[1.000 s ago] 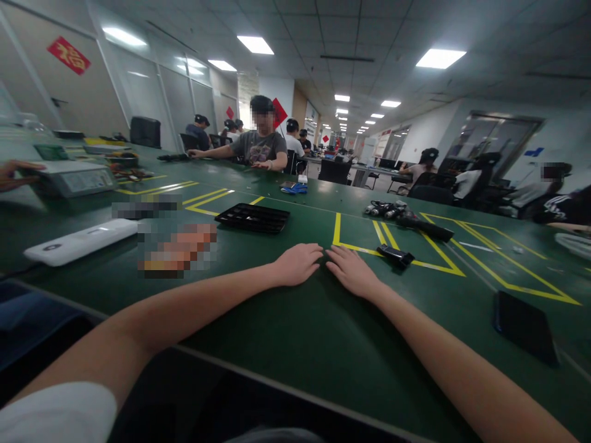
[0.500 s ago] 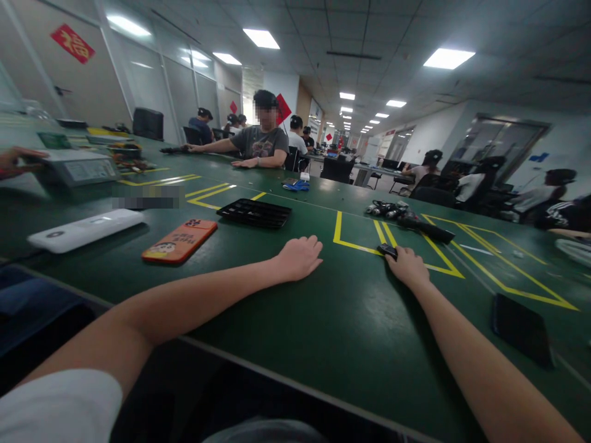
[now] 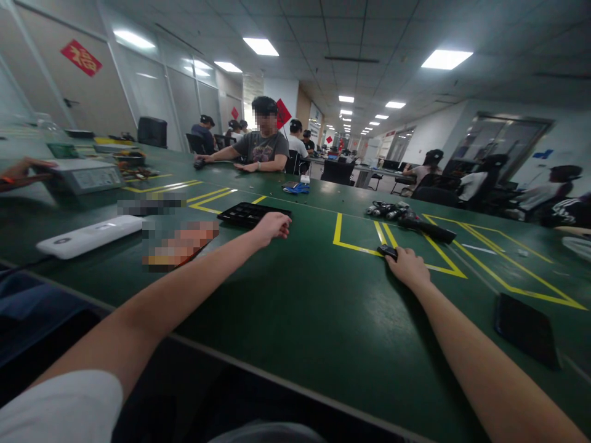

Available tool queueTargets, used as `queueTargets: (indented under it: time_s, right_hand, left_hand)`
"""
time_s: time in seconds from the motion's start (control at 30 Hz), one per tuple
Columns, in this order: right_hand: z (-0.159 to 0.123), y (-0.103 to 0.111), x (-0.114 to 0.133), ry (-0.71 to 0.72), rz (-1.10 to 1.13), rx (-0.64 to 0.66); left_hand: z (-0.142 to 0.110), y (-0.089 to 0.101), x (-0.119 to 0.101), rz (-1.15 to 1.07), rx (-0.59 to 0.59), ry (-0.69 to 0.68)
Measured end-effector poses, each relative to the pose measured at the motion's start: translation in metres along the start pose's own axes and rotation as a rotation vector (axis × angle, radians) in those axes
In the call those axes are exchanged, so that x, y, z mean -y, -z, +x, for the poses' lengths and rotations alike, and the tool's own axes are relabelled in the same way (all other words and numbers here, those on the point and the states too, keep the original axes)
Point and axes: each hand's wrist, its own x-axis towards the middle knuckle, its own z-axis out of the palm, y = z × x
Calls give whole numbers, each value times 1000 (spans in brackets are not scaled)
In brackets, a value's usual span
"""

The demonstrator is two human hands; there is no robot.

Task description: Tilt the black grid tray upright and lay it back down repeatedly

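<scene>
My left hand (image 3: 272, 225) is stretched out above the green table (image 3: 323, 320), its fingers curled at the near edge of a black compartment tray (image 3: 252, 215). I cannot tell whether it grips the tray. My right hand (image 3: 409, 268) lies on the table with its fingers closed over a small black part (image 3: 386, 250) on the yellow floor-tape lines. A dark phone-like slab (image 3: 526, 328) lies to the right of my right forearm.
A white flat device (image 3: 90, 235) and a blurred orange object (image 3: 178, 245) lie at the left. Several black tools (image 3: 406, 218) rest beyond the yellow lines. A person sits across the table; another person's hand (image 3: 21, 172) touches a grey device at far left.
My left hand has lifted off the table and reached forward-left to the black tray. My right hand moved right onto the small black part half a second ago and has stayed there.
</scene>
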Motion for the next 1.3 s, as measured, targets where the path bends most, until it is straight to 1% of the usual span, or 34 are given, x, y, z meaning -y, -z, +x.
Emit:
queueTargets:
  time_s: [0.03, 0.1, 0.13, 0.2, 0.27, 0.33, 0.37, 0.43, 0.5, 0.57, 0.67, 0.77, 0.83, 0.93, 1.03, 1.1, 1.2, 1.3]
  right_hand:
    - [0, 1, 0, -2, -2, 1]
    - [0, 2, 1, -5, -6, 9]
    - [0, 2, 1, -7, -7, 13]
    - [0, 2, 1, -11, -6, 17]
    - [0, 1, 1, -5, -10, 17]
    - [1, -1, 0, 13, -18, 11]
    - [2, -2, -1, 24, -25, 5]
    - [4, -3, -1, 46, -35, -11]
    - [6, -4, -2, 50, -29, -23]
    - [8, -3, -1, 30, -2, -31]
    - [9, -2, 6, 27, 94, -33]
    - [2, 1, 24, 132, 276, -16]
    - [-6, 2, 41, 225, 429, 9]
    - [-19, 0, 70, 337, 667, 71]
    - [-32, -7, 93, 462, 947, 161]
    - [-38, -11, 100, 555, 1102, 210]
    - [-45, -10, 102, 644, 1177, 217]
    - [-49, -2, 99, 745, 1183, 152]
  left_hand:
    - [8, 10, 2, -91, -89, 73]
    - [21, 30, 9, -107, -246, 160]
    - [26, 39, 13, -89, -300, 183]
    - [33, 54, 20, 39, -338, 197]
    - [39, 64, 26, 323, -320, 200]
    - [44, 68, 29, 673, -251, 219]
    - [47, 69, 29, 805, -205, 236]
    - [54, 68, 28, 911, -120, 255]
    - [60, 65, 26, 925, -67, 265]
    - [65, 62, 25, 905, -57, 268]
    - [66, 56, 26, 880, -84, 263]
    - [56, 42, 29, 837, -111, 223]
    - [40, 26, 28, 729, -123, 131]
    - [7, -5, 21, 487, -124, -84]
    - [-25, -33, 10, 308, 13, -274]
    - [-40, -45, 4, 253, 104, -380]
    - [-50, -53, 1, 231, 188, -469]
    - [-52, -54, 5, 237, 219, -504]
